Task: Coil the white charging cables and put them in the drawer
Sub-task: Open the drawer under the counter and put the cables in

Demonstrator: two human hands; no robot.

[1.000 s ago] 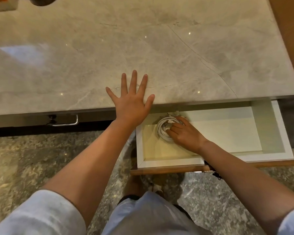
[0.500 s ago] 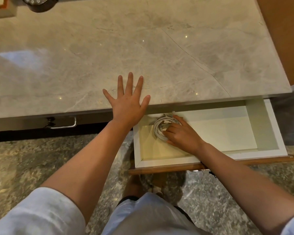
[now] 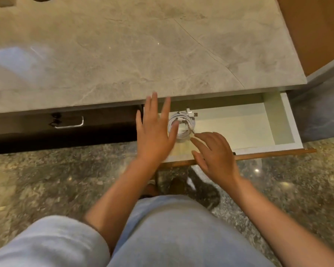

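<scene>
The white charging cables [image 3: 183, 125] lie coiled in a ring at the left end of the open white drawer [image 3: 285, 120], their plugs sticking out at the back. My left hand [image 3: 155, 132] hovers flat with straight fingers over the drawer's left edge, holding nothing and hiding that corner. My right hand [image 3: 214, 151] is above the drawer's front edge, fingers loosely stretched toward the coil, fingertips just short of it, holding nothing. Both hands are blurred by motion.
The marble countertop [image 3: 143, 45] overhangs the drawer's back. A closed dark drawer with a metal handle [image 3: 69, 123] sits to the left. The drawer's wooden front [image 3: 268, 154] juts toward my legs. A wooden panel [image 3: 316, 26] stands at the right. Speckled stone floor lies below.
My right hand has let go of the coil and pulled back toward the drawer's front. My left hand has left the countertop and come down over the drawer's left edge.
</scene>
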